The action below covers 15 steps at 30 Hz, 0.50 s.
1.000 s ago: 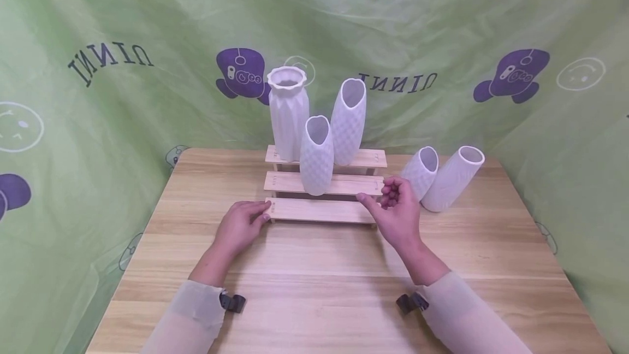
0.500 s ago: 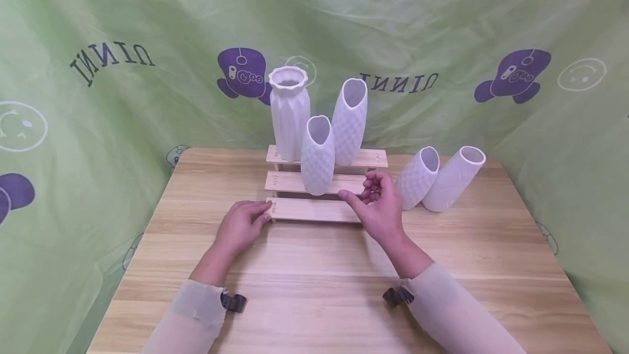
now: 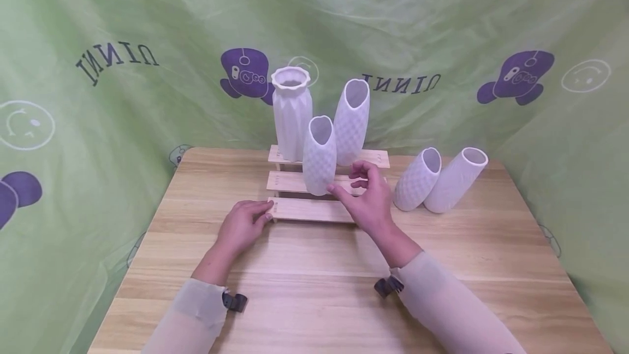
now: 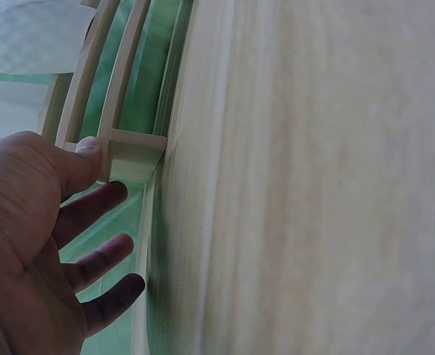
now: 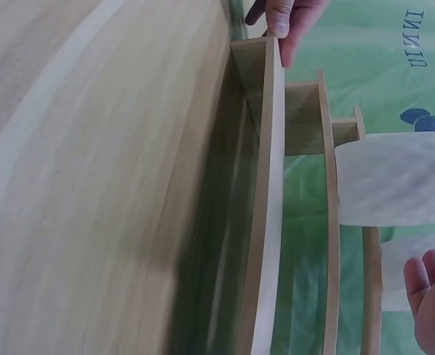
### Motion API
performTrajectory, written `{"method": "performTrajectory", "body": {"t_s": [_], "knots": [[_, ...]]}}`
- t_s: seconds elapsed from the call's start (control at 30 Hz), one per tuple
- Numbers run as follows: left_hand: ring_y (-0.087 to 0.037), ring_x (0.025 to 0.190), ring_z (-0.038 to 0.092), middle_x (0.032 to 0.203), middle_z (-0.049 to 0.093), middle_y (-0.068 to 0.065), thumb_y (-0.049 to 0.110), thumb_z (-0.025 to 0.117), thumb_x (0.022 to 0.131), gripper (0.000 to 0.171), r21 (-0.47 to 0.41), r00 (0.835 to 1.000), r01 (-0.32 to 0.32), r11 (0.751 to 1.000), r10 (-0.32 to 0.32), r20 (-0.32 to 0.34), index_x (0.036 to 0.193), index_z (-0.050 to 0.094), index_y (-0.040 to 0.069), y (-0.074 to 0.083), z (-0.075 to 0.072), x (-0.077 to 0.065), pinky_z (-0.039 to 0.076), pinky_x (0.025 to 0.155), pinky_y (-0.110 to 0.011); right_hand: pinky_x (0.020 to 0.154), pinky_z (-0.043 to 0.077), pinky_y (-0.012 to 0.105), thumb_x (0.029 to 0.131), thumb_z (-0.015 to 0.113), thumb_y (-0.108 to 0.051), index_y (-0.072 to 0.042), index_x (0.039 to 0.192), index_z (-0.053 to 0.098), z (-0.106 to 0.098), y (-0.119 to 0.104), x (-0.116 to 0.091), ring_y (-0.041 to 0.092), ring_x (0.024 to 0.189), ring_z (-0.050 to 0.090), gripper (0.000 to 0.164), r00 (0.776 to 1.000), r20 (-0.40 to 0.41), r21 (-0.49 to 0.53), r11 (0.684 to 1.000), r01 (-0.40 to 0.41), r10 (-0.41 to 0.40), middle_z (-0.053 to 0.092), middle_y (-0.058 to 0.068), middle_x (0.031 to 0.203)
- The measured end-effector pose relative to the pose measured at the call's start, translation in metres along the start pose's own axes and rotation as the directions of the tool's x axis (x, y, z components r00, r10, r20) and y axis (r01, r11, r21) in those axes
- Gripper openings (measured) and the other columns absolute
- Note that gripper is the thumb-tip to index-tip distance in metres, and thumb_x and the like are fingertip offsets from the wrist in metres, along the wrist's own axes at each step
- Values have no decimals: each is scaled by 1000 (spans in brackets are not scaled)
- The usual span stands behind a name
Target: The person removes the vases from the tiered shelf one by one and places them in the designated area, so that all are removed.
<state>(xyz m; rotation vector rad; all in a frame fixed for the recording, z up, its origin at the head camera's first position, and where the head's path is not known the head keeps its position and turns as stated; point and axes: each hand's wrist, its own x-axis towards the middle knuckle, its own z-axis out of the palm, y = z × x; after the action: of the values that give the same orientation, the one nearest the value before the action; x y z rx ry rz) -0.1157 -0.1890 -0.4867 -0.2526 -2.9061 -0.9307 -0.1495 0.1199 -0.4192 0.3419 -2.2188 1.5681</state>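
At the left end of the wooden stand (image 3: 307,209), the left hand (image 3: 242,226) has a narrow grip and pinches the lowest step, while the right hand (image 3: 370,202), at the stand's right part, has a wide grip, its thumb (image 3: 340,193) just beside the small vase (image 3: 319,164) on the middle step; whether they touch, I cannot tell. On the stand's top step are the frilled vase (image 3: 292,122), at left, and the tall vase (image 3: 351,127), at right. On the desk (image 3: 304,283), to the right of the stand, are one diamond-patterned vase (image 3: 416,182) and one round-mouthed vase (image 3: 454,183).
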Motion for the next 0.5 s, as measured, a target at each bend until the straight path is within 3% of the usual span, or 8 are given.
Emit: {"method": "performTrajectory", "body": {"t_s": [0.5], "knots": [[-35, 132, 56, 137, 68, -4, 26, 72, 99, 39, 7, 1000, 11, 1000, -11, 20, 137, 69, 17, 3, -1, 0, 42, 115, -54, 96, 57, 34, 75, 96, -31, -7, 141, 54, 21, -2, 10, 18, 114, 67, 82, 996, 80, -64, 998, -22, 27, 64, 5, 131]]}}
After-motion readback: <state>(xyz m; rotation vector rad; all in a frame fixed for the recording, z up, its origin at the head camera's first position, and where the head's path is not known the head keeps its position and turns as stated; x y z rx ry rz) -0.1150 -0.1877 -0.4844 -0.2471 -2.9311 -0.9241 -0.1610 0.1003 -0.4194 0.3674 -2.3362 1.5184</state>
